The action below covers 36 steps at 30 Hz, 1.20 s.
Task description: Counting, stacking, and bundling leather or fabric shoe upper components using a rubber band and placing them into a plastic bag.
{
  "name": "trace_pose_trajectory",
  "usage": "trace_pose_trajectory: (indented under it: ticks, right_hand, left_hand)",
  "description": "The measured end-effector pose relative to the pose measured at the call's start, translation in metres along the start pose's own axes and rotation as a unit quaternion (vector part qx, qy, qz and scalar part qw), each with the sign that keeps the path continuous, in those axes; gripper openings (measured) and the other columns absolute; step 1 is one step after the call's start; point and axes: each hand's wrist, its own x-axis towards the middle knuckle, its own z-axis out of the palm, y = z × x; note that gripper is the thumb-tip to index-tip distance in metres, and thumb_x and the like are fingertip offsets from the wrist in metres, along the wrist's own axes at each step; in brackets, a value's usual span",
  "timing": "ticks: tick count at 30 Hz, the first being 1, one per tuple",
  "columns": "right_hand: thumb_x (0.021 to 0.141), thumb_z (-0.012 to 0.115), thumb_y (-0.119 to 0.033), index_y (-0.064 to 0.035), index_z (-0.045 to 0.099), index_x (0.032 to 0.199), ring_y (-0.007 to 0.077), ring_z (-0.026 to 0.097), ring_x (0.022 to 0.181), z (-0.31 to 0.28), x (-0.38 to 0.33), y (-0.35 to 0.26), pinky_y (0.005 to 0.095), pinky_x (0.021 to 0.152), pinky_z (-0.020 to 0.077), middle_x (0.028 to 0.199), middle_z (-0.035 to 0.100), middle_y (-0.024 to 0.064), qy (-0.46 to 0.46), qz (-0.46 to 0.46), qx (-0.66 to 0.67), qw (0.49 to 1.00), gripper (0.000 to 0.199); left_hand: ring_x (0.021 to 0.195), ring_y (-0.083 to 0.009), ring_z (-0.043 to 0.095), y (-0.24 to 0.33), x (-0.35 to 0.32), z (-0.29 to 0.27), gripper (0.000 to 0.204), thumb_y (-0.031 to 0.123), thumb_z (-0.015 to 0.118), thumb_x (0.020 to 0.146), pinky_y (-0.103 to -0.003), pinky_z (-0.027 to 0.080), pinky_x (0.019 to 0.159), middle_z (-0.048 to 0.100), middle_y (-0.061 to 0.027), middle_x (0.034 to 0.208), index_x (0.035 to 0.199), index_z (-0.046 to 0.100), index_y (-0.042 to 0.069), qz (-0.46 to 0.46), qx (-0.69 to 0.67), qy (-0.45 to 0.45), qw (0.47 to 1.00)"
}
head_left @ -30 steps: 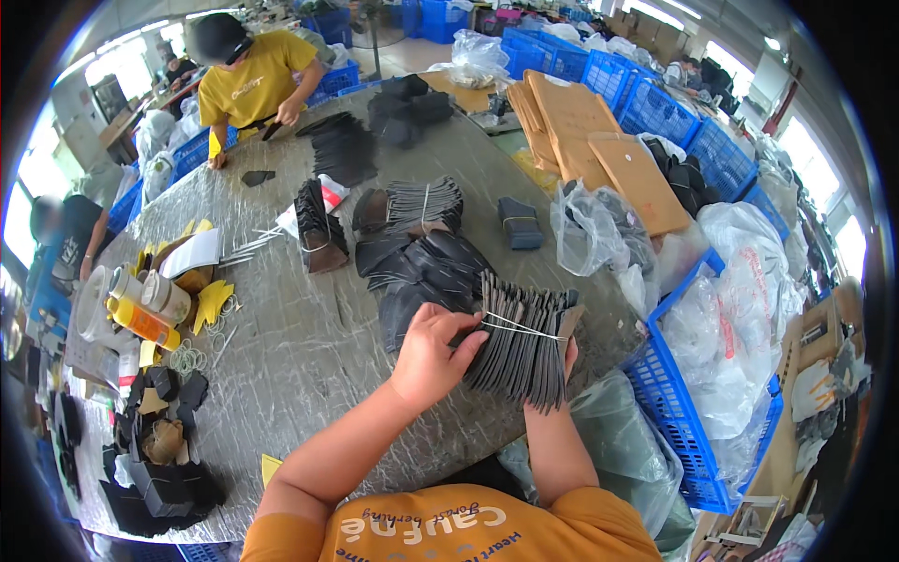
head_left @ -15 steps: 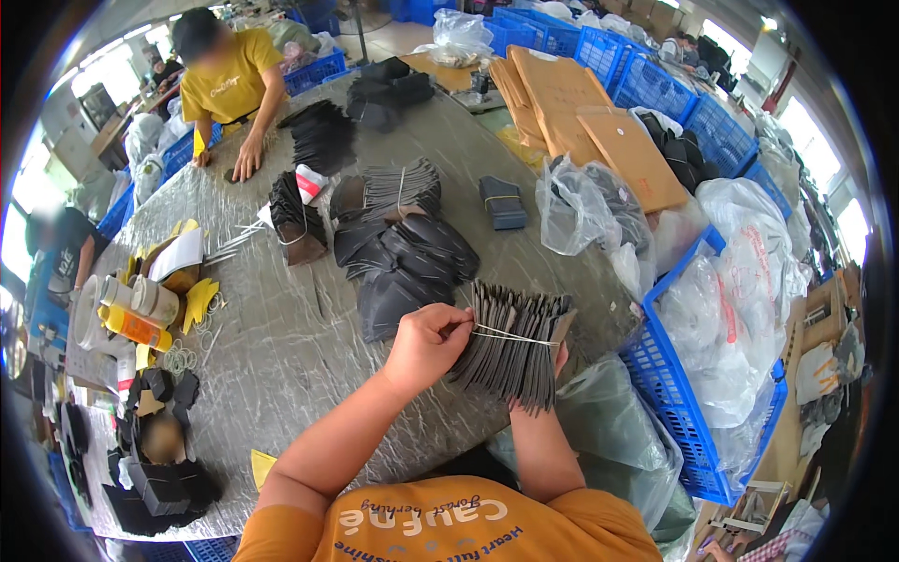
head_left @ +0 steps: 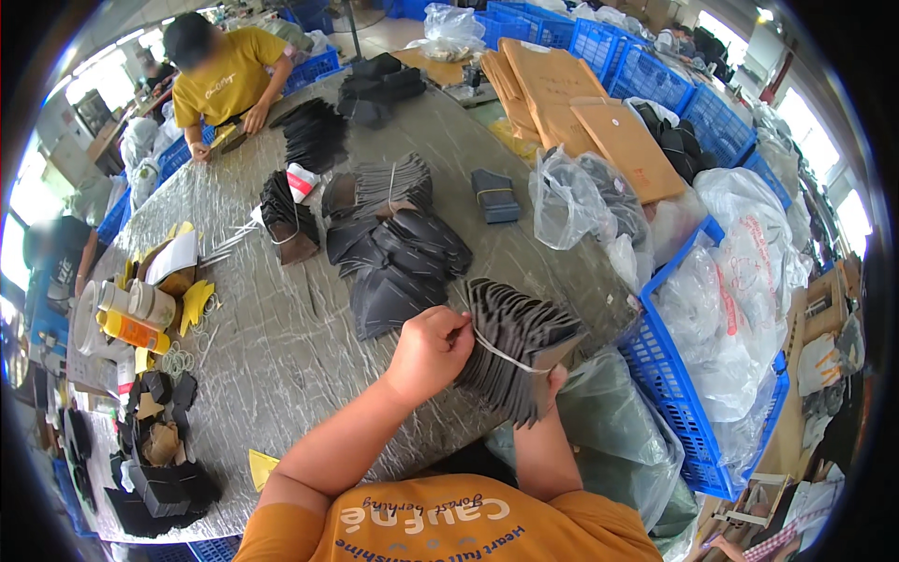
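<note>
A thick bundle of dark, flat-cut pieces (head_left: 510, 342) is held in front of me, tilted, its edges fanned upward. A pale elastic band (head_left: 510, 356) runs around its middle. My left hand (head_left: 431, 354) is closed in a pinch at the bundle's left side, where the band ends at my fingertips. Most of my right hand (head_left: 556, 382) is hidden behind the bundle; its visible fingers grip the right side. Just beyond my left hand lies a loose heap of dark pieces (head_left: 403, 272), with a banded bundle (head_left: 389, 184) behind it.
Another banded stack (head_left: 494, 197) lies farther off. At left stand jars and an orange-yellow bottle (head_left: 134, 330), beside loose bands (head_left: 177, 361). A blue crate (head_left: 665, 412) with plastic bags borders the table's right edge. Across the table (head_left: 272, 375), a co-worker in yellow (head_left: 225, 80) handles a dark piece.
The bundle has tilted and its pieces now curve and fan more, its right side lower. The band's strands have drawn together. The co-worker's hands have lifted off the tabletop.
</note>
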Motion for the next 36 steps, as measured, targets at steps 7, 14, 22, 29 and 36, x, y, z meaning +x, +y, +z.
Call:
trace_pose_trajectory:
  ticks: [7, 14, 22, 29, 36]
  right_hand:
    - [0.079, 0.07, -0.033, 0.0, 0.048, 0.136, 0.0258, 0.056, 0.121, -0.001, -0.007, 0.009, 0.0393, 0.106, 0.0427, 0.13, 0.059, 0.0135, 0.155, 0.003, -0.004, 0.988, 0.069]
    - [0.077, 0.073, -0.025, -0.0054, 0.036, 0.145, 0.0241, 0.054, 0.122, 0.033, 0.007, 0.013, 0.0381, 0.105, 0.0416, 0.136, 0.052, 0.0111, 0.072, -0.041, -0.217, 0.973, 0.08]
    - [0.072, 0.08, -0.03, -0.004, 0.029, 0.15, 0.0275, 0.048, 0.131, 0.027, 0.018, -0.069, 0.041, 0.111, 0.0373, 0.144, 0.047, 0.0129, 0.008, -0.216, -0.252, 0.943, 0.097]
    - [0.089, 0.067, -0.032, -0.0032, 0.063, 0.117, 0.026, 0.066, 0.106, -0.04, 0.061, -0.217, 0.0421, 0.092, 0.0529, 0.116, 0.068, 0.0127, 0.27, -0.219, -0.232, 0.909, 0.04]
    - [0.091, 0.057, -0.046, -0.0032, 0.055, 0.13, 0.0353, 0.064, 0.107, -0.027, 0.037, -0.202, 0.0505, 0.091, 0.052, 0.124, 0.063, 0.0164, 0.069, -0.288, -0.189, 0.936, 0.058]
  left_hand:
    - [0.079, -0.033, 0.066, -0.017, -0.026, 0.019, 0.014, 0.007, 0.063, 0.09, -0.035, 0.052, 0.073, 0.065, -0.0193, 0.086, 0.099, 0.063, -0.004, -0.09, -0.045, 0.04, 0.994]
    - [0.074, -0.0312, 0.065, -0.031, -0.035, 0.034, 0.035, 0.025, 0.04, 0.106, -0.043, 0.048, 0.067, 0.065, -0.0178, 0.077, 0.102, 0.059, -0.004, -0.082, -0.053, -0.011, 0.995]
    - [0.095, -0.0173, 0.065, -0.042, -0.054, 0.02, 0.033, 0.02, 0.048, 0.103, -0.03, 0.052, 0.084, 0.069, -0.0091, 0.103, 0.119, 0.061, -0.006, -0.297, -0.175, -0.257, 0.903]
    - [0.09, -0.0133, 0.066, -0.055, -0.056, 0.018, 0.028, 0.02, 0.055, 0.1, -0.028, 0.053, 0.079, 0.07, -0.0077, 0.1, 0.113, 0.065, -0.003, -0.389, -0.228, -0.209, 0.868]
    - [0.085, -0.0119, 0.065, -0.052, -0.052, 0.008, 0.025, 0.017, 0.059, 0.098, -0.027, 0.053, 0.077, 0.07, -0.0058, 0.096, 0.111, 0.066, -0.003, -0.348, -0.227, -0.244, 0.876]
